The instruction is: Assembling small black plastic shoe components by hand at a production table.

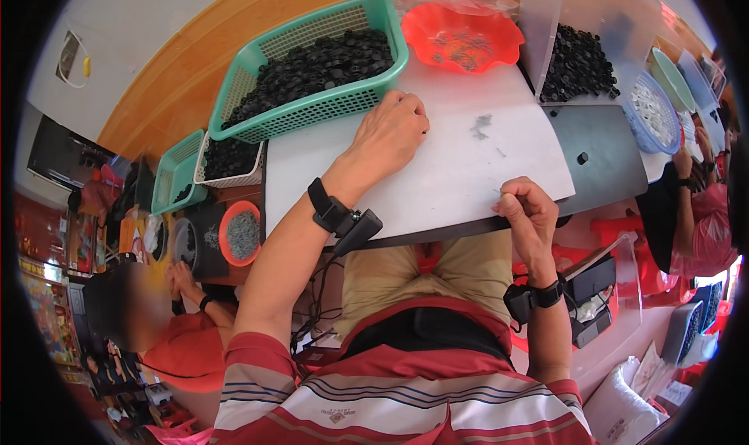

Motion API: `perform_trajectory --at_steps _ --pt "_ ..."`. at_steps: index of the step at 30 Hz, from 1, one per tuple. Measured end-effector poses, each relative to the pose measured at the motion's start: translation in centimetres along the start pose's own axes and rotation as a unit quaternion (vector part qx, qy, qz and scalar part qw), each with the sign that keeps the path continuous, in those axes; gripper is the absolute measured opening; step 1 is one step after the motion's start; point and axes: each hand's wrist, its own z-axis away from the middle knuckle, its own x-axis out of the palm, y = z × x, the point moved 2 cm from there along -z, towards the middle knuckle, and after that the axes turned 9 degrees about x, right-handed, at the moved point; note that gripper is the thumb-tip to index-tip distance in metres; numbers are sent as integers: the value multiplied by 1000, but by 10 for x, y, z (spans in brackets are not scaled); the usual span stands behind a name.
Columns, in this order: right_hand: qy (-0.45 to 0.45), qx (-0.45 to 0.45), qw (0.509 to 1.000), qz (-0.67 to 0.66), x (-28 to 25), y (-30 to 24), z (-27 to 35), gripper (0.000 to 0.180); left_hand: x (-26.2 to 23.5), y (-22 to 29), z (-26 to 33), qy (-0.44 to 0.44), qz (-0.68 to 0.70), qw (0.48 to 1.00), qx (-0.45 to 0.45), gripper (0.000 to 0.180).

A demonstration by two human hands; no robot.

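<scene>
My left hand [392,129] is over the white work surface [460,172], beside the front corner of a green mesh basket [312,105] heaped with small black round parts [324,66]. Its fingers are curled in, and a dark speck shows at the fingertips, too small to name. Near the front edge of the surface, my right hand [530,211] pinches thumb against forefinger; whatever is between them is too small to make out. Between and beyond my hands lies a little pile of thin grey metal pins [481,126]. More pins rest in a red scalloped bowl [462,39] at the back.
A clear bin of black parts [579,64] stands back right, near a blue basket of white pieces [654,113]. One black part [583,158] sits on the dark mat [605,183]. Co-workers sit at left [183,332] and right [706,226]. An orange bowl [240,233] holds grey pieces.
</scene>
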Motion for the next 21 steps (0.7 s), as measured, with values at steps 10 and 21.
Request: perform_trajectory --at_steps 10,21 --pt "0 11 1000 -12 1 -2 0 9 -4 14 10 115 105 987 37 10" --pt "16 -35 995 88 15 -16 1 6 3 66 37 153 346 921 -99 27"
